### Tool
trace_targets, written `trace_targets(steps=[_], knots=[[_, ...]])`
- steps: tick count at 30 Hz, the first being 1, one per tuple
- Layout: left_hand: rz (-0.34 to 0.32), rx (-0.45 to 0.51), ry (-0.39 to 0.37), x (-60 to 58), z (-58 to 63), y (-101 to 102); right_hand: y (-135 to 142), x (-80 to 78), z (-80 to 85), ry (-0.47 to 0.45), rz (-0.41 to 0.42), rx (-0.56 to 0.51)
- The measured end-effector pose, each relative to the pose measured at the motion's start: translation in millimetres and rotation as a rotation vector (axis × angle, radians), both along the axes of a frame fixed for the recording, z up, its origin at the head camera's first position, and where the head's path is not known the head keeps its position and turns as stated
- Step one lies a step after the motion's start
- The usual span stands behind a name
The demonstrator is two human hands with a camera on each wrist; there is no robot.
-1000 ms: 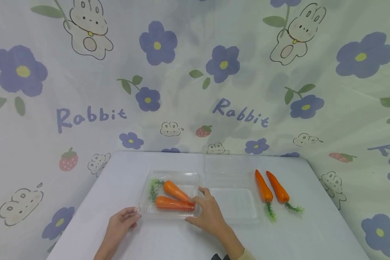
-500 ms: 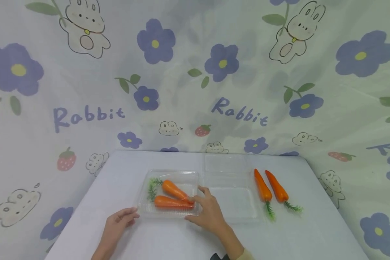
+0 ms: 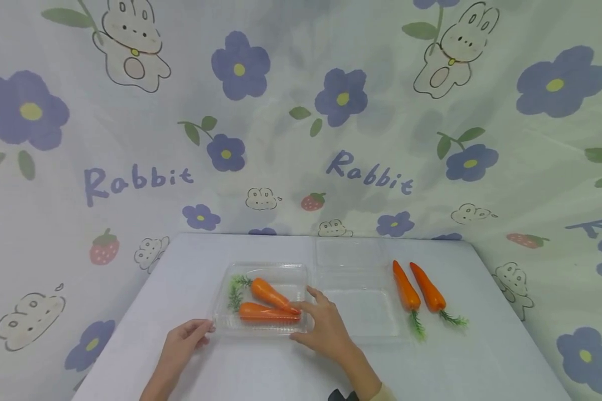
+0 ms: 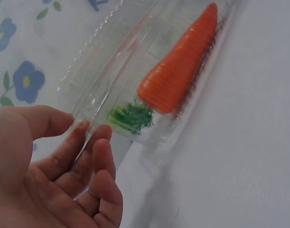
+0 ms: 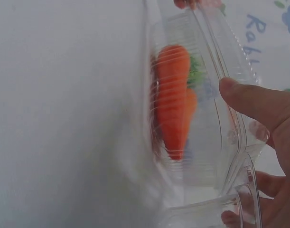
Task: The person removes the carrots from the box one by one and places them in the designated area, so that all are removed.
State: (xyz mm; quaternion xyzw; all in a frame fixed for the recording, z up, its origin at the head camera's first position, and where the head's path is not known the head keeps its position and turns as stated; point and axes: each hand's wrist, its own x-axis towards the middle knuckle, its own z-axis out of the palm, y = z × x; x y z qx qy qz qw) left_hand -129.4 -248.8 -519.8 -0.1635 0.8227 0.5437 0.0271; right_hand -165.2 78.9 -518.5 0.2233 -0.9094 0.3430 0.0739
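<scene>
A lidded clear plastic container [image 3: 260, 328] lies left of the table's middle, with two orange carrots [image 3: 269, 312] inside, their green tops to the left. At its front left corner my left hand [image 3: 183, 342] pinches the rim; the left wrist view shows the rim between thumb [image 4: 50, 121] and fingertips. My right hand [image 3: 326, 326] grips the right end, thumb at the front and fingers reaching over the side. In the right wrist view, that thumb [image 5: 249, 97] presses on the rim, and some other fingers show through the plastic.
Just right stands a second clear container [image 3: 366, 314], its lid [image 3: 351, 253] folded back. Farther right, two more carrots [image 3: 406, 287] lie on the white table [image 3: 461, 367], tops toward the front. A patterned cloth [image 3: 291, 150] hangs behind.
The right thumb has shifted slightly to the right along the front rim. The containers and carrots keep their places, and the left hand stays at its corner.
</scene>
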Motion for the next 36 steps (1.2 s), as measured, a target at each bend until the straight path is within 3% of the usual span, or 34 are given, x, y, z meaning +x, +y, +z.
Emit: trace_targets(steps=[5, 11, 16, 21, 24, 29, 36], knots=[[-0.004, 0.008, -0.005, 3.6, 3.4, 2, 3, 2.0, -1.7, 0.026, -0.031, 0.072], [-0.016, -0.016, 0.004, 1.9, 6.0, 4, 5, 6.1, -5.9, 0.021, -0.101, 0.081], [-0.079, -0.060, 0.068, -5.9, 11.0, 6, 6, 6.6, -7.3, 0.057, -0.141, 0.092], [-0.148, 0.029, 0.087, -15.1, 16.6, 10, 7, 6.9, -4.4, 0.065, -0.138, 0.093], [-0.178, 0.054, 0.099, -21.6, 15.2, 13, 7, 8.2, -3.2, 0.048, -0.145, 0.077], [-0.179, 0.007, 0.099, -29.2, 11.2, 20, 4, 11.5, -4.1, 0.050, -0.167, -0.008], [-0.178, 0.010, 0.070, -30.1, 9.5, 22, -1, 19.4, -4.6, 0.041, -0.246, -0.046]])
